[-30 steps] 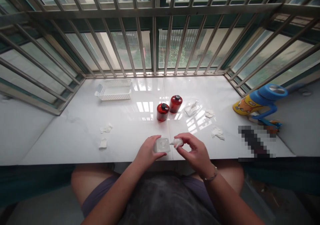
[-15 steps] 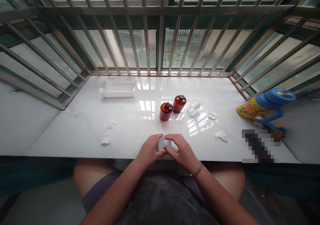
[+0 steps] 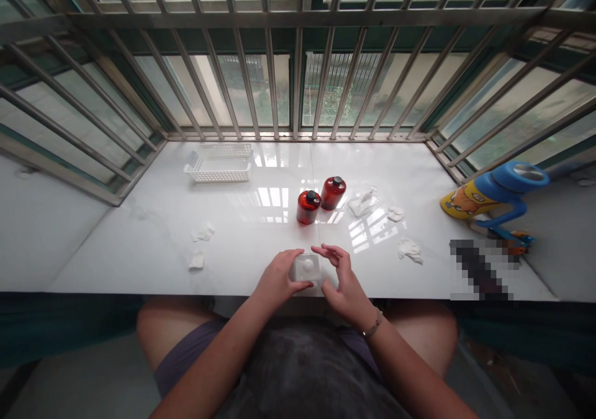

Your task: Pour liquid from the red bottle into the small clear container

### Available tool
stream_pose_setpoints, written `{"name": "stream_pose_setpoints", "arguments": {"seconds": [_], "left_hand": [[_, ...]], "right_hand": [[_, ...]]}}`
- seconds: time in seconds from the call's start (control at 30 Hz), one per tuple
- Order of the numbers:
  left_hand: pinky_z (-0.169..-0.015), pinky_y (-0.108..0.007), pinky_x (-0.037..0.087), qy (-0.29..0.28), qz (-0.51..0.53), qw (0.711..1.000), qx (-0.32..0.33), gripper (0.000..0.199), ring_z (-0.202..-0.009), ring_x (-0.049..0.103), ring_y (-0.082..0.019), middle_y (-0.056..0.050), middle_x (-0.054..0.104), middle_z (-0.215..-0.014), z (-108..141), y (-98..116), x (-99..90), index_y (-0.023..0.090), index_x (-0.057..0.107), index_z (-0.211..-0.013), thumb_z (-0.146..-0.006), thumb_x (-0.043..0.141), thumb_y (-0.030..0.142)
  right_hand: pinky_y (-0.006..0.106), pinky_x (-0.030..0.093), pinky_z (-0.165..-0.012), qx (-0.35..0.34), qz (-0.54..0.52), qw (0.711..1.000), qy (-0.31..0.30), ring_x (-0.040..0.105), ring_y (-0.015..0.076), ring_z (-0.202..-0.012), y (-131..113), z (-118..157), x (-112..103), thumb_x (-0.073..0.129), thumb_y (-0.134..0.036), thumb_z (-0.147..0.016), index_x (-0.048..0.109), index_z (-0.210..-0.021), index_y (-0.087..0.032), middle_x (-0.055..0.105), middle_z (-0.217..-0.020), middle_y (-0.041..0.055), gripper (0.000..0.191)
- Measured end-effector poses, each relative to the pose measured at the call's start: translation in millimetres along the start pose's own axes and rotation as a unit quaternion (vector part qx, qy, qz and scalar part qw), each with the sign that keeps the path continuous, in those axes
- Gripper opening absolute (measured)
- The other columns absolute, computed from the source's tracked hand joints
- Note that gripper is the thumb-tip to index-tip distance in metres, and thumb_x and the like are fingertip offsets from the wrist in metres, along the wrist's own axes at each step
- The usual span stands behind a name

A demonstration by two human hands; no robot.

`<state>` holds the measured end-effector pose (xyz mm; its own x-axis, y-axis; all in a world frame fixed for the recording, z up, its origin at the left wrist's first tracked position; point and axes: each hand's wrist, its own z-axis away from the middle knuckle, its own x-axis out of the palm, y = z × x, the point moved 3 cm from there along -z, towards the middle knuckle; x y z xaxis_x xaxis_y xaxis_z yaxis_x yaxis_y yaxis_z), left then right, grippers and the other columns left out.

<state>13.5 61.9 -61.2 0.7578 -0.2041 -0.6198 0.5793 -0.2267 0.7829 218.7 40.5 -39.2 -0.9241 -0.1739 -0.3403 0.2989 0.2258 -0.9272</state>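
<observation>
A small, pale, box-shaped container (image 3: 307,267) with a round bump on its top sits near the front edge of the counter. My left hand (image 3: 280,276) is closed around its left side, thumb at the near edge and fingers at the far edge. Just to its right, my right hand (image 3: 342,282) is open, thumb and fingers apart with nothing between them. Beyond the container stand two red bottles with black caps, a nearer bottle (image 3: 308,210) and a farther bottle (image 3: 333,195). What exactly the container is, I cannot tell.
A white perforated basket (image 3: 218,175) lies at the back left. Crumpled tissues (image 3: 410,251) and a clear plastic wrapper (image 3: 363,202) are on the right, with more white scraps (image 3: 197,260) on the left. A blue-and-yellow flask (image 3: 488,192) stands far right. Metal bars (image 3: 298,19) close off the back.
My right hand has come off the container and opened, shifting slightly right, so the container's top shows. My left hand has kept its hold.
</observation>
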Motion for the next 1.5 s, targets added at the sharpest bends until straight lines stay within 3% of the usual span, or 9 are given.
{"name": "stream_pose_setpoints", "arguments": {"seconds": [0.07, 0.23, 0.4, 0.57, 0.8, 1.03, 1.13, 1.27, 1.5], "left_hand": [[-0.115, -0.053, 0.054, 0.001, -0.002, 1.000, 0.001, 0.080, -0.130, 0.067, -0.033, -0.009, 0.071, -0.140, 0, 0, -0.2, 0.028, 0.061, -0.142, -0.072, 0.099, 0.026], [-0.114, -0.053, 0.055, 0.000, -0.003, 1.000, -0.001, 0.081, -0.130, 0.067, -0.033, -0.009, 0.071, -0.140, 0, -2, 0.8, 0.028, 0.061, -0.141, -0.071, 0.100, 0.025], [-0.115, -0.054, 0.054, 0.002, -0.005, 1.000, 0.002, 0.080, -0.130, 0.067, -0.034, -0.010, 0.071, -0.140, 0, -2, 1.4, 0.028, 0.061, -0.142, -0.071, 0.100, 0.027], [-0.114, -0.054, 0.055, 0.001, -0.003, 1.000, -0.002, 0.080, -0.130, 0.067, -0.034, -0.009, 0.071, -0.140, 0, -2, 1.2, 0.029, 0.061, -0.141, -0.071, 0.100, 0.026], [-0.114, -0.054, 0.055, 0.005, -0.003, 1.000, 0.013, 0.071, -0.130, 0.067, -0.034, -0.009, 0.071, -0.140, 0, -2, 1.4, 0.028, 0.061, -0.141, -0.078, 0.094, 0.027], [-0.113, -0.054, 0.056, 0.011, -0.006, 1.000, 0.021, 0.068, -0.127, 0.068, -0.033, -0.010, 0.072, -0.138, -1, -5, 2.6, 0.027, 0.061, -0.140, -0.080, 0.090, 0.022], [-0.112, -0.055, 0.056, 0.016, -0.009, 1.000, 0.017, 0.069, -0.127, 0.068, -0.033, -0.010, 0.072, -0.137, 0, -6, 3.8, 0.027, 0.062, -0.140, -0.078, 0.092, 0.024], [-0.114, -0.055, 0.055, 0.027, -0.002, 0.999, 0.021, 0.067, -0.128, 0.067, -0.033, -0.010, 0.071, -0.139, 1, -6, 6.0, 0.027, 0.062, -0.140, -0.078, 0.087, 0.017], [-0.112, -0.053, 0.057, 0.039, -0.001, 0.999, 0.020, 0.064, -0.126, 0.069, -0.032, -0.009, 0.072, -0.135, 1, -5, 6.1, 0.027, 0.064, -0.136, -0.076, 0.083, 0.014]], "right_hand": [[0.060, 0.038, -0.127, 0.007, -0.008, 1.000, -0.025, 0.046, 0.0286, -0.154, 0, 0, 3, 0.057, -0.011, -0.085, 0.029, -0.152, -0.027, 0.065, -0.145, 0.0143, 0.074], [0.059, 0.046, -0.120, 0.031, 0.008, 0.999, 0.033, 0.064, 0.0279, -0.129, 5, 3, 3, 0.060, -0.015, -0.086, 0.035, -0.138, -0.027, 0.065, -0.124, 0.0111, 0.059], [0.060, 0.036, -0.128, 0.019, -0.017, 1.000, -0.013, 0.043, 0.0290, -0.156, 3, 3, 8, 0.057, -0.011, -0.085, 0.029, -0.151, -0.028, 0.058, -0.151, 0.0151, 0.073], [0.055, 0.051, -0.116, 0.031, -0.001, 0.998, 0.053, 0.067, 0.0269, -0.123, 10, 4, 5, 0.061, -0.014, -0.082, 0.038, -0.136, -0.028, 0.065, -0.118, 0.0079, 0.061], [0.066, 0.033, -0.130, 0.024, -0.008, 1.000, -0.006, 0.037, 0.0298, -0.162, 2, 0, 11, 0.066, -0.021, -0.093, 0.022, -0.158, -0.028, 0.060, -0.157, 0.0168, 0.079], [0.059, 0.046, -0.124, 0.043, -0.006, 0.999, 0.030, 0.058, 0.0291, -0.148, 8, -11, 20, 0.073, -0.028, -0.096, 0.035, -0.156, -0.029, 0.076, -0.131, 0.0112, 0.070], [0.051, 0.058, -0.111, 0.032, 0.012, 0.998, 0.059, 0.074, 0.0280, -0.123, 12, -15, 20, 0.081, -0.031, -0.090, 0.047, -0.142, -0.028, 0.076, -0.121, 0.0090, 0.062], [0.049, 0.063, -0.095, 0.002, 0.066, 0.990, 0.121, 0.076, 0.0265, -0.098, 18, -17, 23, 0.085, -0.034, -0.085, 0.053, -0.116, -0.027, 0.072, -0.105, 0.0052, 0.046], [0.055, 0.057, -0.112, -0.046, 0.062, 0.993, 0.086, 0.070, 0.0310, -0.125, 15, -14, 30, 0.078, -0.031, -0.093, 0.048, -0.140, -0.029, 0.072, -0.127, 0.0114, 0.055]]}}
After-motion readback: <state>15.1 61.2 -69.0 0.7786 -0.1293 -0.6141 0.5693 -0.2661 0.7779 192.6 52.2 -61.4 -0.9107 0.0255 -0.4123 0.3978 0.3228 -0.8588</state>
